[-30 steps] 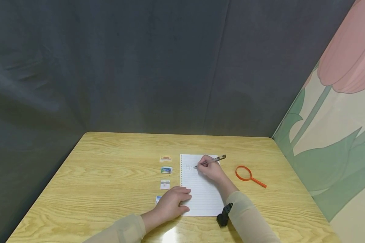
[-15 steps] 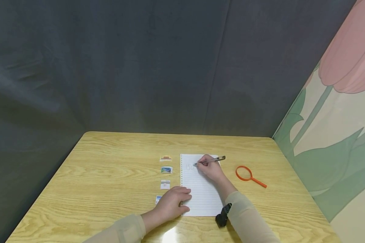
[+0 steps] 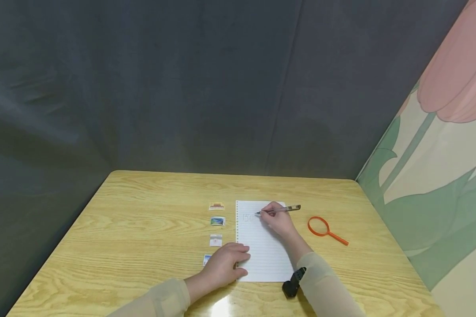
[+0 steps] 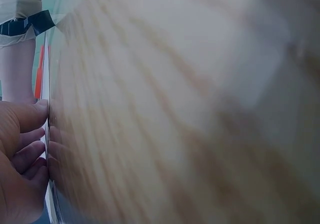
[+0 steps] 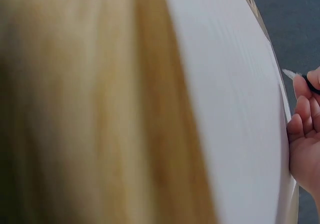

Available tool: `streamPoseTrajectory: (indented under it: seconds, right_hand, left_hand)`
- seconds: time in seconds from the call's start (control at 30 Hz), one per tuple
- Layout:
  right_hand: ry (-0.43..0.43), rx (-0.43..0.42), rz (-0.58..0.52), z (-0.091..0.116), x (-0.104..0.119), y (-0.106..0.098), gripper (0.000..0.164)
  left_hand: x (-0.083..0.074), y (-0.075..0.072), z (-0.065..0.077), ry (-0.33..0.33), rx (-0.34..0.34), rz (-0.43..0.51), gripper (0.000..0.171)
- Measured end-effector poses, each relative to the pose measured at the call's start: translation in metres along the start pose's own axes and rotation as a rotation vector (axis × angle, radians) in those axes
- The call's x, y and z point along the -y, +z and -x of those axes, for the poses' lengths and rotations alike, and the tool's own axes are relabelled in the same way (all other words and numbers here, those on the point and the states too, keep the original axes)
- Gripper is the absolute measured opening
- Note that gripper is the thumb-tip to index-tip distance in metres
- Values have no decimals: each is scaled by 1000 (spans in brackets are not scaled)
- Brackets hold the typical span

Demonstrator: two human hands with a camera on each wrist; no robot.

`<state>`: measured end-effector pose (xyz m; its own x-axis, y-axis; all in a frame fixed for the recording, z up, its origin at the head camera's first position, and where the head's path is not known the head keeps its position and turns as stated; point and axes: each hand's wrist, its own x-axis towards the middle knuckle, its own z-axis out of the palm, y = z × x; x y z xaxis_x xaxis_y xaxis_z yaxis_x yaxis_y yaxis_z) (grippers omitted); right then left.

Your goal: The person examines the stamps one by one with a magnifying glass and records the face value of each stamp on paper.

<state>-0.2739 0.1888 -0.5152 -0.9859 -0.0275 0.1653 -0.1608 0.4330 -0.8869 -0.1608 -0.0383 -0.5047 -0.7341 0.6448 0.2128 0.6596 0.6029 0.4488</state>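
My right hand (image 3: 278, 219) pinches a pen (image 3: 287, 208) over a lined sheet of paper (image 3: 263, 259) with a punched left edge. Faint written digits, looking like 150 (image 3: 247, 218), stand near the sheet's top, just left of the pen's tip. The right wrist view has the pen tip (image 5: 289, 74) a little above the paper, with the heel of that hand resting on the sheet. Over the sheet's lower left edge my left hand (image 3: 226, 264) lies with fingers spread and relaxed. It partly hides the lowest of several small stamp-like pictures (image 3: 216, 240).
Those pictures stand in a column left of the sheet, the topmost a yellow-and-red one (image 3: 216, 206). An orange magnifying glass (image 3: 328, 230) lies to the right on the wooden table (image 3: 143, 229). A dark curtain (image 3: 190, 88) hangs behind, and a flower-painted wall (image 3: 440, 189) borders the right.
My right hand and the pen have shifted slightly right, and more of the last digit now shows. The left hand stays in place on the sheet.
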Motion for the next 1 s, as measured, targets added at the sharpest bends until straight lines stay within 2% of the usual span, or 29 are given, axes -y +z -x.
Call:
streamPoseTrajectory:
  seconds: [0.13, 0.5, 0.7, 0.87, 1.0]
  right_hand:
    - [0, -22, 5, 2, 0, -1, 5]
    - [10, -7, -13, 2, 0, -1, 7]
    - [15, -23, 30, 1, 3, 1, 7]
    - [-15, -40, 86, 1, 3, 2, 6]
    - [-17, -22, 93, 2, 3, 2, 5]
  left_hand:
    - [0, 0, -1, 2, -4, -2, 39]
    - [-2, 0, -1, 0, -2, -9, 37]
    - [-1, 0, 0, -2, -1, -8, 37]
    - [-1, -1, 0, -3, -2, -5, 37]
    - [-2, -1, 0, 3, -6, -3, 36]
